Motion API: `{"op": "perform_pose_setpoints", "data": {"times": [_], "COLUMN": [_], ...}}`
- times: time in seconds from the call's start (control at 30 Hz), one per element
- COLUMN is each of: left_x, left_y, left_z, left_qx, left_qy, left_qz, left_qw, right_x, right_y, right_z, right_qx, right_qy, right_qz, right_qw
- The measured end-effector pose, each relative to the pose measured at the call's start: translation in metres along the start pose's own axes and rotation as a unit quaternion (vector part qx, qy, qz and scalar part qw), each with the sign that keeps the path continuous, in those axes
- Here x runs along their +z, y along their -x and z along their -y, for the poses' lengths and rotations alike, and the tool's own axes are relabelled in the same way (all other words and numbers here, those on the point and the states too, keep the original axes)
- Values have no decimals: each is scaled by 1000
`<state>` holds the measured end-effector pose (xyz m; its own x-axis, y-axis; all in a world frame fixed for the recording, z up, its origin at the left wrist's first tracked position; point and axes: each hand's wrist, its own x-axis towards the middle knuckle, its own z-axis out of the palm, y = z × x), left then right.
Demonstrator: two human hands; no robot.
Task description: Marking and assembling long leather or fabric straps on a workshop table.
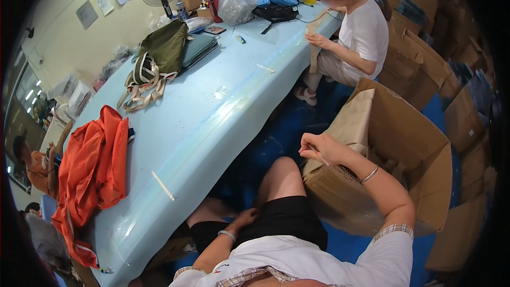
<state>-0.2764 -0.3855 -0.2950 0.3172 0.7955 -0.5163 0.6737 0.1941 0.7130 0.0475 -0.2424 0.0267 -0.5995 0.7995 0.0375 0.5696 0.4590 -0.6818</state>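
Note:
My right hand (323,149) is raised beside a large open cardboard box (340,194), fingers closed in a pinch around a thin stick-like tool (317,152). What kind of tool it is cannot be made out. Down on my lap, my left hand (245,218) lies against my black shorts (292,215). Its fingers look loosely stretched and nothing shows in it, though they are partly hidden. A long table with a light blue cover (186,127) runs along my left, apart from both hands. On its near edge sits a short white strip (162,185).
An orange garment (93,165) hangs over the table's left end. Farther along lie an olive bag (163,48) with beige straps, a clear plastic bag (238,5) and a black pouch (276,13). Another person (364,32) sits by the far end, holding a beige strip (313,58). Cardboard boxes (404,61) line the right.

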Motion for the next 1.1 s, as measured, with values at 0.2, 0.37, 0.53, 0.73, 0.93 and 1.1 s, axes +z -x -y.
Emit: {"op": "perform_pose_setpoints", "data": {"times": [0.2,0.37,0.53,0.73,0.93,1.1], "left_x": [0,1,-4,-73,-136,-182], "left_y": [-1,1,-3,-12,-30,1], "left_z": [0,-4,-7,-96,-189,-270], "left_qx": [-12,-7,18,102,216,321], "left_qy": [10,19,4,155,206,262], "left_qz": [23,16,24,-56,-102,-123], "left_qw": [1000,1000,1000,981,949,902], "right_x": [0,-3,-3,-3,1,0], "right_y": [1,2,2,3,7,8], "right_z": [-2,2,6,18,24,25], "right_qx": [-5,-4,5,-71,-105,-87], "right_qy": [12,9,8,-5,27,42], "right_qz": [5,4,6,-69,-68,-44], "right_qw": [1000,1000,1000,995,992,994]}}
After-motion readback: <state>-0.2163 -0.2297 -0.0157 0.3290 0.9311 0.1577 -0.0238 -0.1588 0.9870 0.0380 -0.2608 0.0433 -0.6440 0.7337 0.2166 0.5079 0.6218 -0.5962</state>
